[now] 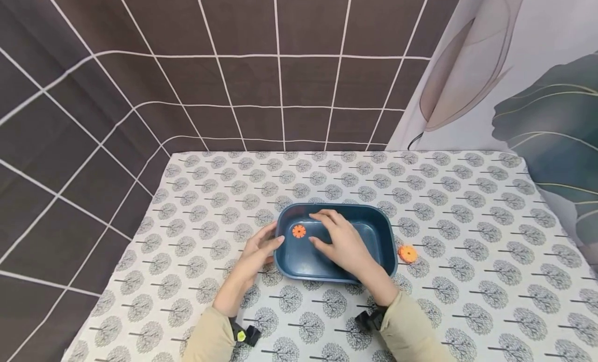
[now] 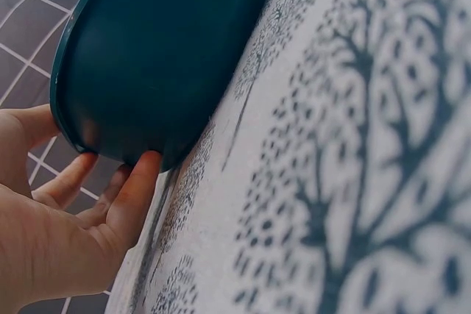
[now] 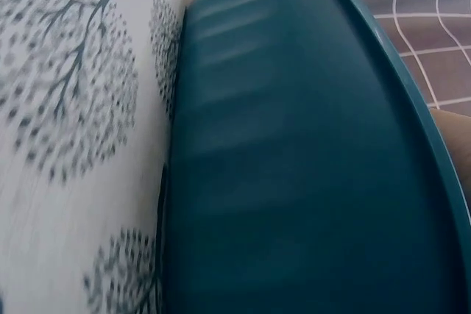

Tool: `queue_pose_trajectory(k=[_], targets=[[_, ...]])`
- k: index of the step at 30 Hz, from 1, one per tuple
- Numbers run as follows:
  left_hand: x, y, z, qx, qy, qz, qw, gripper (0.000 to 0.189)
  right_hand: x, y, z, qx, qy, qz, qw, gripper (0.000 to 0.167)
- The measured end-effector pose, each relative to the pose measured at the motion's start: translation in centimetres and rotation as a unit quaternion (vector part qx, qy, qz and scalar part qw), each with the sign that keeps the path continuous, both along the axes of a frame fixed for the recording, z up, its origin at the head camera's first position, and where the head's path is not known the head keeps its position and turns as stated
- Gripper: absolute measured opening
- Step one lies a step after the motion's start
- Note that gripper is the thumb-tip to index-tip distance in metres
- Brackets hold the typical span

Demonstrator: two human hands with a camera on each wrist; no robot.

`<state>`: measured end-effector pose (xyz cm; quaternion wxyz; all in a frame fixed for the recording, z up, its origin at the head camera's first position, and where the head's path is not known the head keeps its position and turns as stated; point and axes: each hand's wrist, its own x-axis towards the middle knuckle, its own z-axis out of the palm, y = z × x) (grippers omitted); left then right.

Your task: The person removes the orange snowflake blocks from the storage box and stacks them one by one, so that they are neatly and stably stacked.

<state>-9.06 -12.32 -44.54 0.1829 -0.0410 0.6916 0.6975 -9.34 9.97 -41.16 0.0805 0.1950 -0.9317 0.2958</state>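
A dark blue rectangular basin (image 1: 327, 272) with rounded corners stands on the table. My left hand (image 1: 255, 253) grips its left end, the thumb at the rim and the fingers against the outer wall; in the left wrist view this hand (image 2: 81, 211) touches the basin wall (image 2: 154, 64) from outside. Over the inside of the basin is my right hand (image 1: 341, 241), thumb and fingers apart with nothing between them. Left of its fingertips, an orange notched disc (image 1: 299, 231) lies on the basin floor. The right wrist view shows mostly the basin's outer side (image 3: 280, 145).
Just right of the basin, an orange round notched piece (image 1: 408, 254) lies on the tree-patterned tablecloth (image 1: 467, 216). Behind the table hangs a dark cloth with a white grid (image 1: 308, 81). A leaf-patterned curtain (image 1: 472, 76) hangs at the back right.
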Motion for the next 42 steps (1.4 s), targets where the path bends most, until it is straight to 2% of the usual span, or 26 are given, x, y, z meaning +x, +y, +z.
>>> queue_pose_trajectory(k=[8, 13, 29, 37, 42], targets=[[-0.1, 0.0, -0.1, 0.005, 0.005, -0.012, 0.9999, 0.059, -0.5, -1.7, -0.2, 0.011, -0.019, 0.015, 0.9996, 0.050], [-0.1, 0.0, -0.1, 0.005, 0.000, -0.010, 0.9999, 0.058, -0.6, -3.1, -0.4, 0.041, -0.034, 0.017, 0.9984, 0.052], [-0.2, -0.1, -0.2, 0.000, -0.003, -0.010, 0.9999, 0.060, -1.2, -4.9, -1.6, 0.149, -0.032, -0.012, 0.9882, 0.050], [-0.4, -0.3, -0.3, 0.007, 0.003, -0.010, 0.9999, 0.059, -0.8, -5.4, -2.2, 0.174, -0.013, -0.003, 0.9847, 0.047], [-0.3, -0.4, -0.3, 0.009, 0.005, -0.014, 0.9999, 0.059, -0.7, -5.5, -2.5, 0.180, -0.021, -0.003, 0.9835, 0.046]])
